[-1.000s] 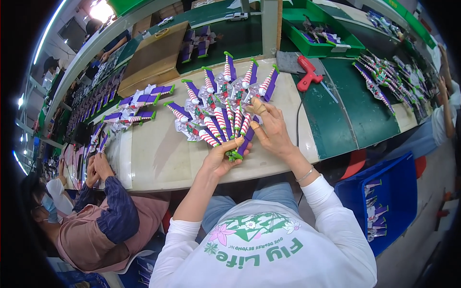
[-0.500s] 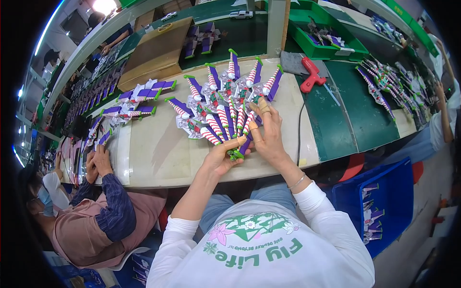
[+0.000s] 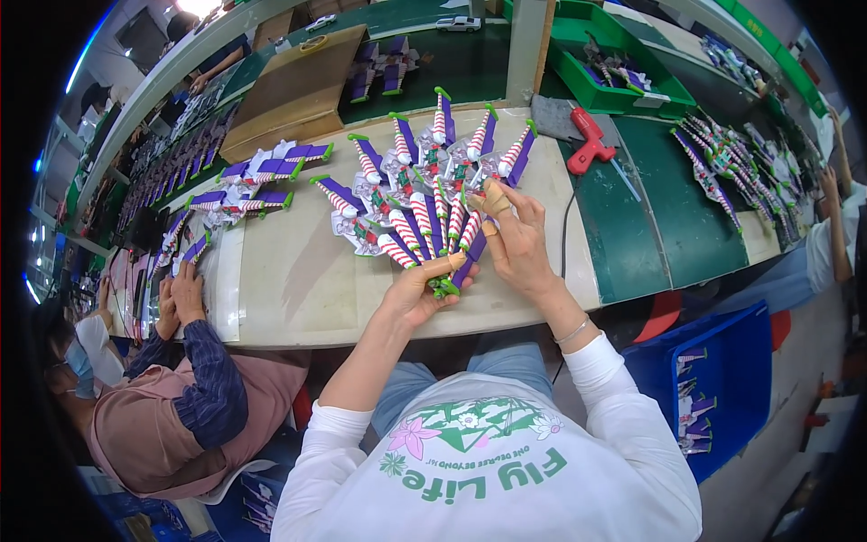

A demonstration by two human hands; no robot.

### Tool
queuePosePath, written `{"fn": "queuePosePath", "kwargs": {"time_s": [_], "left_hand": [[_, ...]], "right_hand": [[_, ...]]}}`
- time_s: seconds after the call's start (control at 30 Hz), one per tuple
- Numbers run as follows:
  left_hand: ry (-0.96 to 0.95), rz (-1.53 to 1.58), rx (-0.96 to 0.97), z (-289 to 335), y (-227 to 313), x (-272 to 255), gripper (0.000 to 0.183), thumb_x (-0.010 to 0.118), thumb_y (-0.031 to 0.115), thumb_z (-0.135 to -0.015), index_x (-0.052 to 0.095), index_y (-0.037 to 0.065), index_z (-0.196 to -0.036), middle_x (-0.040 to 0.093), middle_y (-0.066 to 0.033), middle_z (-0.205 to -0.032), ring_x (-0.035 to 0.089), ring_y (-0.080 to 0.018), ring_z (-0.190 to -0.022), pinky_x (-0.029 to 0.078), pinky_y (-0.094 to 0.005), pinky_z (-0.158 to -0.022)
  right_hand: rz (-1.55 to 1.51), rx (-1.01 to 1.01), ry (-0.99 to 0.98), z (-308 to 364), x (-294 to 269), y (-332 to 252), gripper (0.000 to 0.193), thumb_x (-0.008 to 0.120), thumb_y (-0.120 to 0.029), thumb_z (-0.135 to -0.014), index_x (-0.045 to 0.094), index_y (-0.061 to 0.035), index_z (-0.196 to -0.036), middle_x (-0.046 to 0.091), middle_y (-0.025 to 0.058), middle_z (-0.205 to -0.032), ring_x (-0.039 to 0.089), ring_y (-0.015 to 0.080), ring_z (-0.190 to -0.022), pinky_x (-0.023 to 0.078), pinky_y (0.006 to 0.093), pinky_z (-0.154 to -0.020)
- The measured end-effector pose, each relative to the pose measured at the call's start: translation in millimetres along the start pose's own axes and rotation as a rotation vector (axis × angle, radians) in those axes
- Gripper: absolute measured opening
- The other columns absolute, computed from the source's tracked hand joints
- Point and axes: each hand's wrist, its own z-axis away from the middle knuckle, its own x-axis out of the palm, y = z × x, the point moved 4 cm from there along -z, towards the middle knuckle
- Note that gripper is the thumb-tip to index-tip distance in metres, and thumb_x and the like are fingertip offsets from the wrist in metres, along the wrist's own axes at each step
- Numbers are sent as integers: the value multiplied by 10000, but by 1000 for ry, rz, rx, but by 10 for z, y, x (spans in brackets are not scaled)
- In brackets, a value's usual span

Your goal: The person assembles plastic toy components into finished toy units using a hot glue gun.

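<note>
Several striped wing parts [image 3: 422,213] fan from left hand [image 3: 415,294], right hand [image 3: 522,244] alongside

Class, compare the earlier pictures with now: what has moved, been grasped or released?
Nothing was visibly moved, grasped or released; only the view shifted slightly. The left hand still grips striped toy wings, the right hand stays at their right, the red glue gun lies unmoved.

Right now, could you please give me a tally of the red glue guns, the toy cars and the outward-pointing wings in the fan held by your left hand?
Red glue gun: 1
Toy cars: 2
Outward-pointing wings: 6
Total: 9
</note>
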Motion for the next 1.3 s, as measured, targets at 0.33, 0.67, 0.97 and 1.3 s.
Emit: {"fn": "queuePosePath", "kwargs": {"time_s": [0.33,0.67,0.97,1.3], "left_hand": [[12,9,-6,25,2,-2,246,687,219,-880,661,59,-1066,707,-66,-953,679,-149,-809,507,-237,-557],[53,58,15,-22,-58,-68,229,678,202,-876,672,71,-1063,703,-48,-888,688,-173,-746,522,-276,-522],[11,18,34,6,-24,11,250,699,236,-865,666,80,-1058,711,-55,-925,673,-132,-768,501,-253,-553],[53,-9,53,33,-20,49,227,684,226,-875,663,76,-1043,714,-62,-920,679,-144,-768,496,-252,-570]], "right_hand": [[-323,284,15,143,222,-77,605,511,-112,-943,243,50,-1461,560,136,-1347,409,278,-1294,201,404,-1103],[-81,339,32,38,173,-310,413,429,-105,-946,463,61,-1323,429,235,-1408,425,340,-1253,206,504,-1088],[-240,386,-111,-63,71,-106,430,474,-94,-942,451,32,-1353,575,183,-1300,490,316,-1227,261,435,-1084],[-155,49,-66,-187,-16,-231,548,555,17,-784,442,80,-1317,575,245,-1102,580,405,-1021,449,454,-952]]}}
